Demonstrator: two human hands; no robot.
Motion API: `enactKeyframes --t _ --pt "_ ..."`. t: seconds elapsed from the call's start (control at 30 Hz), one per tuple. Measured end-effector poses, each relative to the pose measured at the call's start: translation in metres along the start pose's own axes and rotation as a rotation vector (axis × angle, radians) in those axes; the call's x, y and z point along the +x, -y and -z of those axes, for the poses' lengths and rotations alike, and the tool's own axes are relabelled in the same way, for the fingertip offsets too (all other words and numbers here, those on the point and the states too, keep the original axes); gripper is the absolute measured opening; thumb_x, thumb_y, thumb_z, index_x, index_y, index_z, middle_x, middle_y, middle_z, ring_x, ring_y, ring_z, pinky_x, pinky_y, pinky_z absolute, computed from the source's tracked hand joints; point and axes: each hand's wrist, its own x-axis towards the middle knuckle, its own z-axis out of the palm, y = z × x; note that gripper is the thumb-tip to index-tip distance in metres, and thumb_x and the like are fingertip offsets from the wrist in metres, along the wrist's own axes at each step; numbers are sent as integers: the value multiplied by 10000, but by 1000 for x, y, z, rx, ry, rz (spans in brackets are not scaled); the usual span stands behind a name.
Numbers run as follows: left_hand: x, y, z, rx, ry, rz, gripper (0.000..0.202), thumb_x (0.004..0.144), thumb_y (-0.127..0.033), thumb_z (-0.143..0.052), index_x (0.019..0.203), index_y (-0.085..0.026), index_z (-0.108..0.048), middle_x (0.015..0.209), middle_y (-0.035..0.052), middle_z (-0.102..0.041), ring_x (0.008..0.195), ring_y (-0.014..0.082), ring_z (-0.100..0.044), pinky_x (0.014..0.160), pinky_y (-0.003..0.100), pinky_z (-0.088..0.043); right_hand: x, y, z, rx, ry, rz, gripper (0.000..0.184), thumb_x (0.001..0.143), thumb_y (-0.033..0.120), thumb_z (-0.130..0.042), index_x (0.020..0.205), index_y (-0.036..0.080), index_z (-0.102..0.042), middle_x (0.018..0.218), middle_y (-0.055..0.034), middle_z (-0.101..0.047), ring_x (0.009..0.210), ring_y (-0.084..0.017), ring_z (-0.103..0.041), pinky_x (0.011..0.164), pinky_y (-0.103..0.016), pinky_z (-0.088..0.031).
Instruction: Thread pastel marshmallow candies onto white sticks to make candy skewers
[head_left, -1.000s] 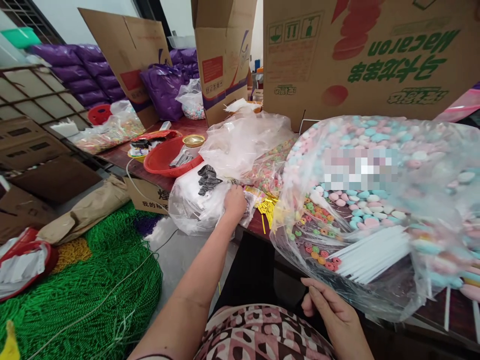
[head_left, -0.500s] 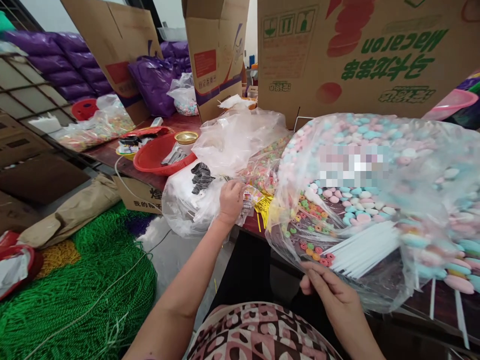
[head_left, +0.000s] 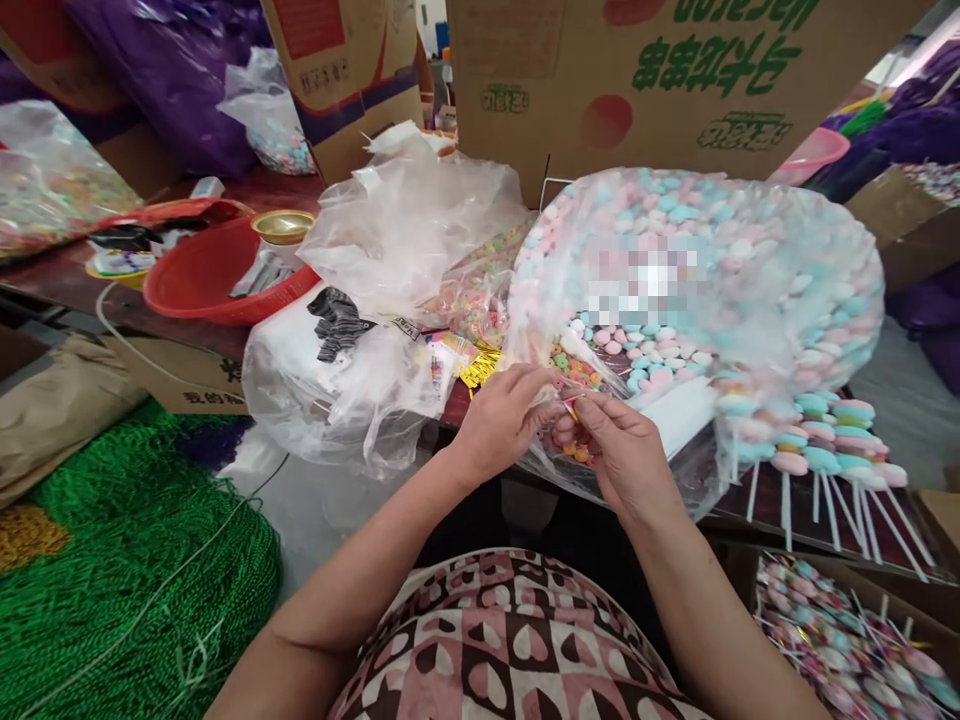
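My left hand [head_left: 501, 420] and my right hand [head_left: 619, 450] meet at the table's front edge, fingers pinched together on a small clear wrapper with a gold twist tie [head_left: 568, 402]. Just behind them lies a big clear bag [head_left: 787, 280] of pink, blue and white candies with white sticks. More gold twist ties [head_left: 480, 366] lie on the table to the left of my hands. A clear bag of white sticks [head_left: 300, 380] hangs over the table edge at the left.
A red basin [head_left: 202, 285] with a gold bowl [head_left: 283, 225] stands at the left. Cardboard boxes [head_left: 570, 90] line the back. Finished candy skewers [head_left: 832, 470] lie at the right, with a box of them [head_left: 840, 630] below. Green netting [head_left: 127, 570] covers the floor.
My left hand left the white stick bag and came right. My right hand rose from the candy bag's edge, and both now pinch the wrapper. The view swung right and down.
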Motion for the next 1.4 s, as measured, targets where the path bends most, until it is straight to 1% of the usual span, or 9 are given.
enactKeyframes --t 0.07,0.17,0.3,0.4,0.6,0.83,1.0,1.23,1.4 --pt "1 -1 2 -165 80 151 382 914 -403 -551 1218 -175 -594 1035 88 -689 932 183 -637 892 326 -479 -3 4 4 44 10 8 300 685 435 -813 808 195 -680 567 38 -614 494 -96 -547 506 -230 -471" --pt "1 -3 5 -459 167 281 275 878 -416 -597 994 -178 -671 952 60 -690 928 179 -619 903 318 -463 -6 8 9 65 76 18 283 751 460 -755 799 210 -633 495 71 -511 443 -86 -453 461 -224 -396" --pt "-4 -8 5 -873 110 544 305 839 -474 -629 819 -171 -604 849 25 -651 812 145 -604 803 285 -481 -8 4 15 -10 32 29 310 770 499 -728 771 211 -612 453 76 -478 417 -88 -412 447 -225 -355" --pt "-7 -12 1 -935 78 683 328 842 -510 -609 816 -186 -563 688 -38 -553 563 80 -503 596 224 -436 -9 -1 22 -83 -59 98 290 754 479 -747 756 214 -630 560 36 -593 505 -110 -524 493 -231 -414" --pt "-11 -13 -4 -658 155 544 243 856 -412 -613 804 -175 -610 727 -24 -586 691 91 -517 678 215 -411 -10 -4 34 -67 58 -17 468 723 450 -776 1145 272 -678 733 23 -677 643 -149 -621 620 -275 -507" --pt "-16 -13 -1 -917 333 706 348 736 -466 -728 870 -166 -613 693 -34 -545 588 72 -424 567 217 -329 -13 -16 39 -64 -130 127 241 625 373 -855 753 222 -718 769 4 -715 693 -152 -623 707 -303 -521" --pt "-20 -16 -8 -870 249 743 437 755 -579 -667 688 -167 -536 553 -67 -382 508 61 -301 510 241 -219 -21 -27 41 -213 -198 219 319 793 455 -732 625 206 -624 501 50 -535 458 -100 -462 482 -246 -409" --pt "-21 -18 -9 -778 298 685 417 862 -544 -560 671 -178 -501 517 -58 -424 512 76 -366 538 244 -283 -20 -21 40 -88 -119 93 339 667 419 -831 922 231 -711 782 15 -700 644 -132 -615 618 -266 -525" --pt "-20 -19 -16 -850 259 758 349 830 -526 -619 805 -188 -538 531 -86 -411 459 63 -372 493 222 -302 -24 -20 43 -106 -236 148 276 684 439 -794 712 196 -668 593 28 -628 493 -110 -532 483 -240 -442"
